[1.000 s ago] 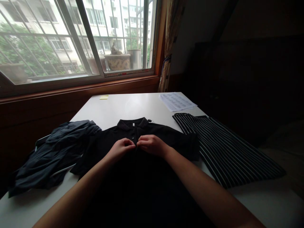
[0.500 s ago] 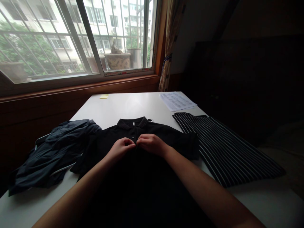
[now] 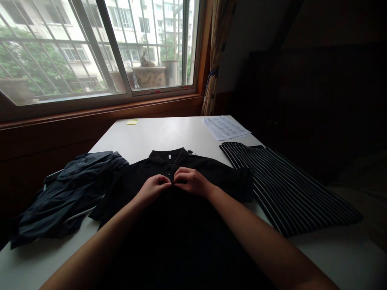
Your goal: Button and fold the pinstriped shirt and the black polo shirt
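A black polo shirt [image 3: 208,171] lies spread front side up in the middle of the table, its collar away from me. My left hand [image 3: 155,187] pinches the front placket from the left, just below a small pale button [image 3: 169,174]. From the other side, my right hand [image 3: 192,181] has its fingers closed on the same placket. The fingertips of both hands almost meet there. Whatever lies right between the fingertips is hidden. A small white label shows inside the collar.
The white table [image 3: 163,131] carries a crumpled dark garment with pale trim [image 3: 72,189] at left. Right of the shirt lies a folded black-and-white striped cloth [image 3: 290,189]. Printed papers [image 3: 226,127] and a yellow sticky note [image 3: 132,121] are at the far edge, below a barred window.
The right hand's fingers have shifted and lifted slightly at the placket, with the thumb now showing more apart. The left hand keeps its pinch in the same spot.
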`<act>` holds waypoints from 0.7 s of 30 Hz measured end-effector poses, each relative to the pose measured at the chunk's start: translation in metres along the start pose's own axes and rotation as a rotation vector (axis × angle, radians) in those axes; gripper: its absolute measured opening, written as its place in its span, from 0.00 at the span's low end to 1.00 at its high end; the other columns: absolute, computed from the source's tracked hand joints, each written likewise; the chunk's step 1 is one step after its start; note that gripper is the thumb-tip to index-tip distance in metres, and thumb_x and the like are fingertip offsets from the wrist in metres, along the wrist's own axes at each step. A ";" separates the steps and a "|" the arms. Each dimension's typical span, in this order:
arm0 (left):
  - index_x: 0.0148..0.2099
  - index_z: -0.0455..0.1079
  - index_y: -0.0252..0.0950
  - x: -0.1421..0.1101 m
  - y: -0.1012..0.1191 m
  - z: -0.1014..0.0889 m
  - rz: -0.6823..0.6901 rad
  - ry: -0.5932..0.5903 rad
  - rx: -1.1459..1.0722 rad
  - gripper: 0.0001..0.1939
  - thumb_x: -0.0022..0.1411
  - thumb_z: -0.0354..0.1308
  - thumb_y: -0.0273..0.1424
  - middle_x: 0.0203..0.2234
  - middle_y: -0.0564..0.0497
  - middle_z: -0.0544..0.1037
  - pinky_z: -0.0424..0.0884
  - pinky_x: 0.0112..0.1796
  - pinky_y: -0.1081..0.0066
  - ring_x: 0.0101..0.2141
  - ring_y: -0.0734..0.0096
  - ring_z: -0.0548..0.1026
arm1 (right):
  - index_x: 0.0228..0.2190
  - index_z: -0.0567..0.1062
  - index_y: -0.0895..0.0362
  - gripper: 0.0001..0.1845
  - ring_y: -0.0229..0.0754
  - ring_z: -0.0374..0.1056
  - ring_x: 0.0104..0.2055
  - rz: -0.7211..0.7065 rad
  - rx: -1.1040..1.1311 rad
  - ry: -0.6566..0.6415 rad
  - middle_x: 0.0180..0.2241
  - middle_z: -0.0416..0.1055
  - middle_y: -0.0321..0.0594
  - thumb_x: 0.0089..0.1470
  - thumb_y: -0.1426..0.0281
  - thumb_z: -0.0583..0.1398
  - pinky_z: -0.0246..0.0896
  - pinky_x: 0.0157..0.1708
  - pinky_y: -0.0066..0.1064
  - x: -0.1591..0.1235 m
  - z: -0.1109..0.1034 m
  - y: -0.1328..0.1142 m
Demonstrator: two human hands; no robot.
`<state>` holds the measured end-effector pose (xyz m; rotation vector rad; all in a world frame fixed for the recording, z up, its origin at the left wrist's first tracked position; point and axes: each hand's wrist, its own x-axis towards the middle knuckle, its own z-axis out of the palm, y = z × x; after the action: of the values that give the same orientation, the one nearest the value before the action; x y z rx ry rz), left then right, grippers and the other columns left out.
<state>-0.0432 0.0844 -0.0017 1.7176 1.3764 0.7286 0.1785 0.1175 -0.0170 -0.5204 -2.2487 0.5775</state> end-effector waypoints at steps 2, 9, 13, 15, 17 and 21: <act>0.36 0.78 0.35 0.000 0.001 0.000 -0.002 -0.003 -0.002 0.16 0.53 0.63 0.43 0.33 0.47 0.82 0.70 0.40 0.65 0.37 0.57 0.78 | 0.35 0.78 0.55 0.02 0.41 0.72 0.38 0.003 -0.004 0.012 0.38 0.74 0.41 0.58 0.71 0.65 0.70 0.41 0.33 0.000 0.000 0.000; 0.36 0.78 0.36 0.000 0.000 0.000 0.038 0.010 0.013 0.15 0.54 0.62 0.42 0.34 0.47 0.82 0.70 0.42 0.64 0.38 0.56 0.78 | 0.36 0.80 0.55 0.04 0.40 0.73 0.38 0.028 -0.048 0.004 0.38 0.75 0.41 0.57 0.71 0.65 0.70 0.40 0.31 -0.001 0.002 -0.001; 0.37 0.78 0.36 0.001 -0.003 0.001 0.072 0.000 0.033 0.14 0.55 0.61 0.41 0.34 0.47 0.83 0.70 0.42 0.64 0.38 0.56 0.79 | 0.36 0.79 0.55 0.05 0.39 0.72 0.36 0.059 -0.072 -0.021 0.39 0.74 0.40 0.55 0.72 0.66 0.69 0.37 0.29 -0.001 0.002 -0.002; 0.38 0.78 0.37 0.001 -0.003 0.002 0.089 -0.004 0.048 0.14 0.56 0.61 0.41 0.35 0.47 0.83 0.70 0.42 0.65 0.38 0.56 0.79 | 0.36 0.78 0.55 0.05 0.38 0.71 0.35 0.073 -0.082 -0.030 0.38 0.74 0.39 0.54 0.73 0.66 0.67 0.35 0.28 -0.001 0.002 -0.002; 0.38 0.79 0.37 0.002 -0.002 0.002 0.099 -0.010 0.072 0.14 0.58 0.60 0.41 0.35 0.47 0.83 0.70 0.40 0.66 0.38 0.57 0.79 | 0.35 0.78 0.56 0.05 0.37 0.70 0.34 0.083 -0.092 -0.037 0.38 0.74 0.39 0.54 0.73 0.66 0.66 0.35 0.27 0.000 0.002 -0.002; 0.38 0.79 0.38 0.001 0.002 0.002 0.098 -0.042 0.121 0.17 0.63 0.56 0.44 0.33 0.49 0.83 0.69 0.37 0.67 0.36 0.59 0.79 | 0.35 0.77 0.56 0.06 0.36 0.69 0.32 0.095 -0.120 -0.047 0.38 0.73 0.38 0.54 0.72 0.66 0.65 0.33 0.26 -0.001 0.005 0.000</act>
<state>-0.0404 0.0845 -0.0015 1.8953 1.3391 0.6712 0.1754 0.1164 -0.0205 -0.6841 -2.3230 0.5094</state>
